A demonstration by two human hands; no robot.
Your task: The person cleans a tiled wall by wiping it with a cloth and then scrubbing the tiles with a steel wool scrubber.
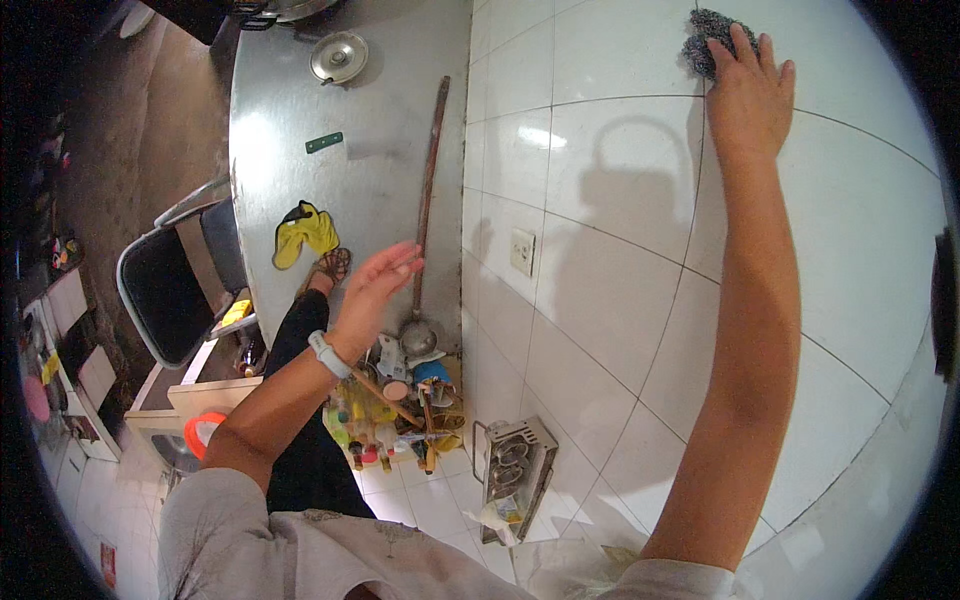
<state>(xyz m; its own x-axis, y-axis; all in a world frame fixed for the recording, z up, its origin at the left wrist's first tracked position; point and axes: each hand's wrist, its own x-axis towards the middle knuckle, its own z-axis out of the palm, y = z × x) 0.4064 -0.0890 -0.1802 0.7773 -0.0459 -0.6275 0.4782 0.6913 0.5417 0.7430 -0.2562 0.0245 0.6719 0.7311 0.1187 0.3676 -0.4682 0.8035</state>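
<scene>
High on the white tiled wall [622, 142], my right hand [750, 105] holds a grey steel wool scrubber [701, 46] flat against the tiles, its arm stretched far up. My left hand [379, 289] hangs free over the steel countertop [382, 165], holding nothing, its fingers extended. Close to its fingertips is the long handle of a metal ladle [429, 202], lying along the wall side of the counter. My sandalled foot [330, 266] rests on the counter beside a yellow and black cloth [306, 234].
A wall socket [523, 251] sits in the tiles. A pot lid [339, 57] and a green strip [324, 142] lie on the counter. Bottles and utensils [390, 427] crowd the counter's near end. A metal rack [517, 472] is on the wall; a folding chair [165, 292] stands left.
</scene>
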